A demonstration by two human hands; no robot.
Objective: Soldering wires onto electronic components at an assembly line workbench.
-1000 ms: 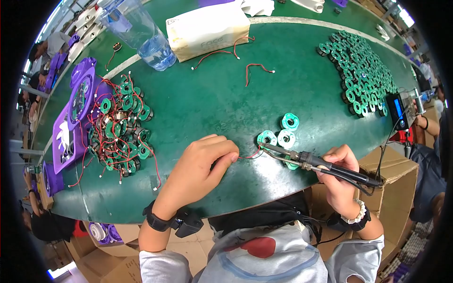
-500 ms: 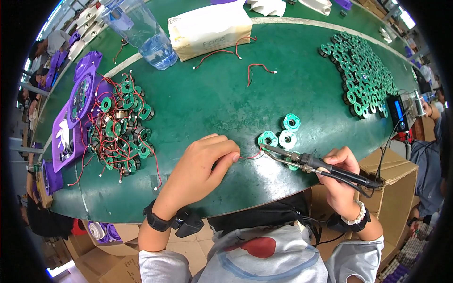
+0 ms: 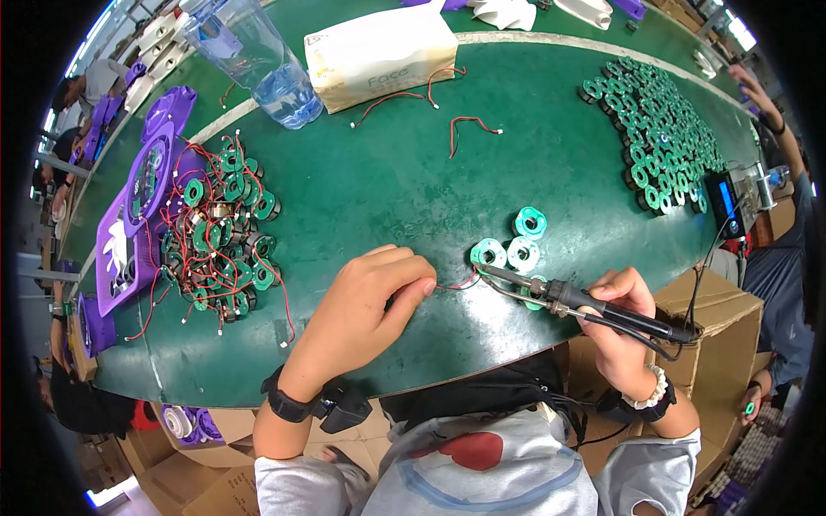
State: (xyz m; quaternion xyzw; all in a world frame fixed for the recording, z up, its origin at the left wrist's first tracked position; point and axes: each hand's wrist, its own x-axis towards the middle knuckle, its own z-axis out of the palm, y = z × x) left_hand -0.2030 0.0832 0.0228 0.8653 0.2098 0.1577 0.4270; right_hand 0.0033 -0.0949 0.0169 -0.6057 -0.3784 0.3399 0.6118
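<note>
My left hand [image 3: 370, 297] is closed in a pinch on a thin red wire [image 3: 456, 285], whose far end meets a ring-shaped part with a green circuit board [image 3: 489, 253]. In my right hand [image 3: 621, 314] is a soldering iron [image 3: 559, 297] with a black handle and a slim metal tube alongside its shaft. Its tip reaches the near edge of that ring, where the wire ends; whether it touches cannot be made out. Two similar ring parts, one white-looking [image 3: 523, 254] and one green [image 3: 531, 224], stand just beyond. Another [image 3: 533, 292] is partly hidden behind the iron.
A heap of wired ring parts [image 3: 228, 232] lies left beside purple baskets [image 3: 112, 258]. Many ring parts [image 3: 662, 129] cover the far right, near a soldering station [image 3: 727, 206]. Loose red wires [image 3: 473, 120], a tissue pack [image 3: 383, 60] and a clear jug [image 3: 284, 86] are farther back.
My hands, the wire and the iron hold nearly the same place. At the right, a co-worker's arm has swung up and outward over the table's far edge.
</note>
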